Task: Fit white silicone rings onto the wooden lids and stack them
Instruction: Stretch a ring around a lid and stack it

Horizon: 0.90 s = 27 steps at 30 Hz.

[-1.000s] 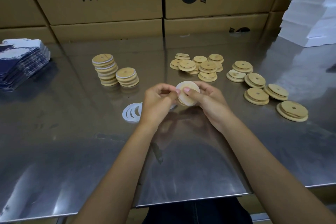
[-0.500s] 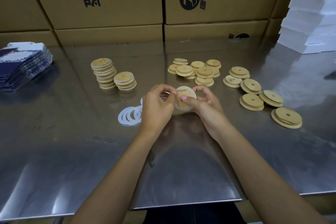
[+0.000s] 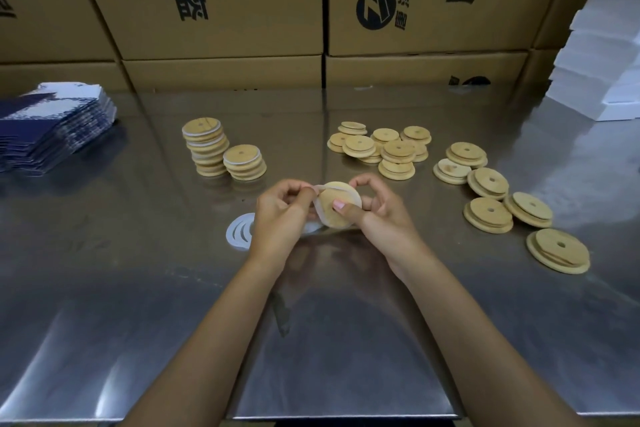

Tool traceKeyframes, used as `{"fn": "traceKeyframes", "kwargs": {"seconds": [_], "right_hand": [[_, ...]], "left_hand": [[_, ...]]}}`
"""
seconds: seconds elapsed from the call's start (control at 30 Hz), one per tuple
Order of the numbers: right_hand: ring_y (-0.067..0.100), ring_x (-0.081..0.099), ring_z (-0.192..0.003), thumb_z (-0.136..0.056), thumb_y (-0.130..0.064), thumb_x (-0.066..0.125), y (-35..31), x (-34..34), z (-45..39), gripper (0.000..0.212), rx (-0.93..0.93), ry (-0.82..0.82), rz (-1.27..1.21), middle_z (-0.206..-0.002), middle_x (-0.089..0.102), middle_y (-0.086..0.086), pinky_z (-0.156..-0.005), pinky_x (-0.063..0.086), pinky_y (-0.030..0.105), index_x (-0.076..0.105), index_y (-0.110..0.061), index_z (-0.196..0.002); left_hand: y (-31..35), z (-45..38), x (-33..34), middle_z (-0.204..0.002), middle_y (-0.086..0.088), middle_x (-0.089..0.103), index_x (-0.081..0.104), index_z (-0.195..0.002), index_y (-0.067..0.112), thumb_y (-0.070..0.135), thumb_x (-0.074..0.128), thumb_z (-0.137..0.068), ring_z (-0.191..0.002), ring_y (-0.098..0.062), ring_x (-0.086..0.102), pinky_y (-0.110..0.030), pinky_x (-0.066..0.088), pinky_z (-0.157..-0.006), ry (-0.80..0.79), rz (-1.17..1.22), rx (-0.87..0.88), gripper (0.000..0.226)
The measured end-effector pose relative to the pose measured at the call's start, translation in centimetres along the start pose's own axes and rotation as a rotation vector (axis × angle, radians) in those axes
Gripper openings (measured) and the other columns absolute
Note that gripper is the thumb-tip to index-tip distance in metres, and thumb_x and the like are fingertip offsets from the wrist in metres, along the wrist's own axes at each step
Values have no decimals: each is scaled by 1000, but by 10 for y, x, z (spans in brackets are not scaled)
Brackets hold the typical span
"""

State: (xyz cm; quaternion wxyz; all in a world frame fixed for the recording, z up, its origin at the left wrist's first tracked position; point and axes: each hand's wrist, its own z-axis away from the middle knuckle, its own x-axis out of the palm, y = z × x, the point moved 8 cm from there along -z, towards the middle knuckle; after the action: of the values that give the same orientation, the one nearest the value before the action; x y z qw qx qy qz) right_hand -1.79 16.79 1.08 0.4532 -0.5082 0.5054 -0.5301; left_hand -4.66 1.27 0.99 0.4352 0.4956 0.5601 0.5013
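- Presently the round, pale wooden lid is held up on edge above the steel table, between both hands; a thin white silicone ring is partly stretched round its rim.
- The right hand grips the lid, thumb pressed on its face; the left hand pinches the ring's loose part.
- Fitting is the step in hand; next, I judge, the ring must be worked round the remaining rim.
- Spare white rings lie just below; ringed stacks stand behind on the left, bare lids on the right.

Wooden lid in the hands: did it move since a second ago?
No. The lid stays between the left hand, pinching its ring, and the right hand, just right of the loose rings on the table.
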Motion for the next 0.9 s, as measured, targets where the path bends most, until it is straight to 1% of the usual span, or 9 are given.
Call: {"fn": "traceKeyframes", "kwargs": {"seconds": [0.1, 0.13, 0.2, 0.23, 0.3, 0.43, 0.6, 0.73, 0.9], "right_hand": [[23, 62, -83, -93, 2, 66, -2, 2, -3, 23, -35, -30, 50, -100, 74, 27, -80, 47, 36, 52, -14, -101], [22, 63, -82, -92, 2, 66, -3, 1, -3, 23, -44, -36, 61, -95, 74, 22, -79, 48, 36, 52, -15, -99], [21, 62, -79, -92, 1, 67, -4, 0, -4, 23, -62, -49, 95, -88, 73, 15, -75, 49, 33, 52, -15, -98], [21, 61, -77, -92, 2, 67, -5, 0, -3, 23, -71, -58, 117, -86, 72, 14, -72, 49, 31, 52, -14, -98], [19, 60, -73, -92, 1, 67, -7, -1, -2, 22, -80, -74, 147, -84, 71, 14, -65, 50, 27, 52, -13, -100], [21, 64, -75, -92, 0, 68, -7, -4, 0, 21, -64, -49, 22, -88, 75, 13, -68, 51, 30, 54, -11, -104], [26, 62, -84, -92, 0, 66, -6, -8, -1, 23, -31, -18, -112, -100, 73, 21, -74, 47, 35, 55, -11, -109], [23, 61, -83, -93, -1, 65, -3, -12, -3, 23, -11, 0, -176, -92, 72, 12, -71, 47, 30, 54, -10, -111], [18, 65, -75, -92, -1, 68, -9, -10, 1, 20, -69, -36, 18, -88, 74, 11, -68, 50, 28, 56, -16, -101]], "left_hand": [[-2, 0, -1, -82, -3, 74, 68, -85, 5, 4, 58, -90, -69, -16, 67, -31, 54, -71, 3, 79, -53, 11], [-2, 0, 0, -83, -1, 74, 68, -84, 7, 4, 58, -90, -69, -13, 66, -29, 53, -71, -4, 88, -53, 12], [1, 0, 1, -78, 8, 71, 68, -83, 10, 5, 60, -89, -65, -3, 61, -18, 49, -67, -21, 38, 1, 12], [3, 0, 3, -77, 10, 69, 68, -83, 10, 6, 61, -89, -66, 0, 59, -15, 47, -67, -39, -1, 37, 10], [5, 0, 7, -80, 10, 68, 67, -84, 10, 7, 64, -89, -71, -1, 60, -15, 48, -70, -80, -35, 65, 7], [8, -2, 8, -67, 17, 68, 66, -81, 14, 7, 63, -90, -61, 4, 59, -11, 47, -64, -111, -6, 71, 12], [12, -1, 9, -65, 18, 66, 67, -76, 17, 7, 62, -90, -59, 6, 56, -9, 45, -64, -124, -52, 77, 19], [13, -2, 12, -66, 17, 65, 68, -76, 19, 12, 65, -90, -58, 6, 54, -8, 44, -63, -181, -97, 72, 17], [6, -1, 10, -62, 19, 62, 69, -77, 16, 14, 65, -87, -56, 5, 53, -9, 41, -56, -168, -148, 47, 11]]}}
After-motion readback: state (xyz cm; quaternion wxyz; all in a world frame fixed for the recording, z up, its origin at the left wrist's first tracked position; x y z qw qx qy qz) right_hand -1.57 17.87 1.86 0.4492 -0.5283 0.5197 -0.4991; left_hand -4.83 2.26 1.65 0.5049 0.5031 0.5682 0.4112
